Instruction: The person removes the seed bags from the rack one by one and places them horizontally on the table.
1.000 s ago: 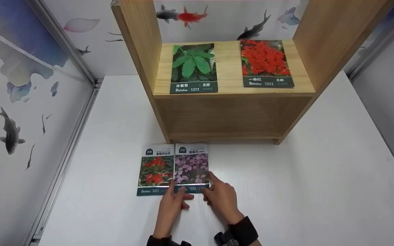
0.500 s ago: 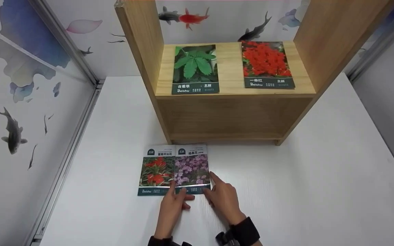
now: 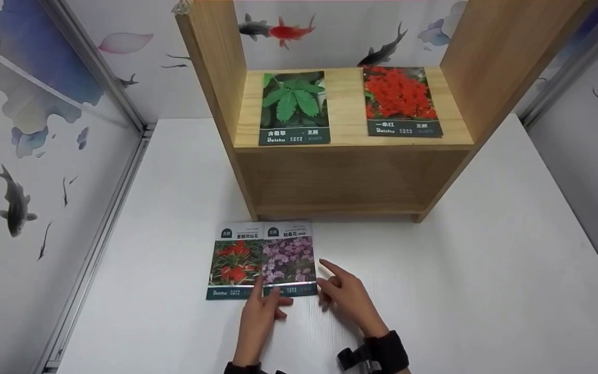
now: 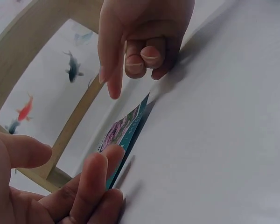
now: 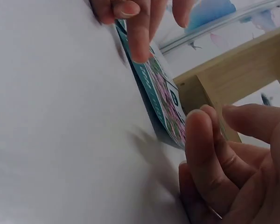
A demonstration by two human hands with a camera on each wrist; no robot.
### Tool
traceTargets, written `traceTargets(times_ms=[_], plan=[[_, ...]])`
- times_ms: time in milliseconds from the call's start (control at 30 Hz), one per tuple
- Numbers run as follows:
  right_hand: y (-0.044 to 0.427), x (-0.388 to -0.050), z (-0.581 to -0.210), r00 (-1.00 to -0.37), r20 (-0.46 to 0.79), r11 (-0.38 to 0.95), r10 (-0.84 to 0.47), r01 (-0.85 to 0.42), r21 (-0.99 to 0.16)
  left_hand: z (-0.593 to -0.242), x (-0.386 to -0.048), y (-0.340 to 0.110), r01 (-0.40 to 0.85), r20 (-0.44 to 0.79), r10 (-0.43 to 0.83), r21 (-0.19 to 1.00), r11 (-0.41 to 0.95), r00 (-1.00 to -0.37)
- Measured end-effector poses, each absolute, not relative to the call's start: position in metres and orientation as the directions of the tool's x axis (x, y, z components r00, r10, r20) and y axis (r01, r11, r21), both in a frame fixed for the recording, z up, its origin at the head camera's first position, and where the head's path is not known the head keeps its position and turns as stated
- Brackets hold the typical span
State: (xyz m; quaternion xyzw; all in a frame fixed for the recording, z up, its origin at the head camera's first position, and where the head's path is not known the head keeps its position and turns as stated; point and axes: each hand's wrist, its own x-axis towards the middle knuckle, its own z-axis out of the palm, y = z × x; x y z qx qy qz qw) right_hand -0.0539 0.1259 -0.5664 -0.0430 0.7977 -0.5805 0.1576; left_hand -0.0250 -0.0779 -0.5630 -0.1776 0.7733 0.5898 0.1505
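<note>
Two flower seed packets lie side by side on the white table. The left one, a red-flower seed packet (image 3: 235,265), abuts or slightly underlies the purple-flower seed packet (image 3: 288,259); I cannot tell which. My left hand (image 3: 259,319) rests at their lower edges, index finger extended near the seam and another finger on the purple packet (image 4: 123,128). Just right of the purple packet, my right hand (image 3: 351,298) is apart from it, with its index finger extended and the others loosely bent. In the right wrist view, nothing lies between the right hand's fingers (image 5: 200,135).
A wooden shelf (image 3: 353,149) stands behind the packets. On its board lie a green-leaf seed packet (image 3: 295,108) at left and a red-blossom seed packet (image 3: 402,101) at right. Fish-patterned panels (image 3: 13,202) enclose the table.
My right hand has let go of the purple packet's right edge and moved slightly right. The purple packet has shifted a little left against the red-flower one. The left hand has stayed in place.
</note>
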Motion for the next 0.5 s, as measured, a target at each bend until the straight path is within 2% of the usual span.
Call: traceTargets(times_ms=[100, 233, 500], plan=[[0.137, -0.053, -0.555, -0.946, -0.198, 0.263, -0.258, 0.129, -0.956, -0.563, -0.025, -0.078, -0.449, -0.439, -0.099, 0.861, 0.240, -0.893], [0.147, -0.049, -0.536, -0.958, -0.189, 0.249, -0.216, 0.133, -0.959, -0.563, -0.026, -0.077, -0.444, -0.437, -0.084, 0.873, 0.199, -0.896], [0.166, -0.051, -0.532, -0.984, -0.171, 0.204, -0.049, 0.158, -0.966, -0.557, -0.028, -0.069, -0.388, -0.388, -0.032, 0.910, 0.143, -0.921]])
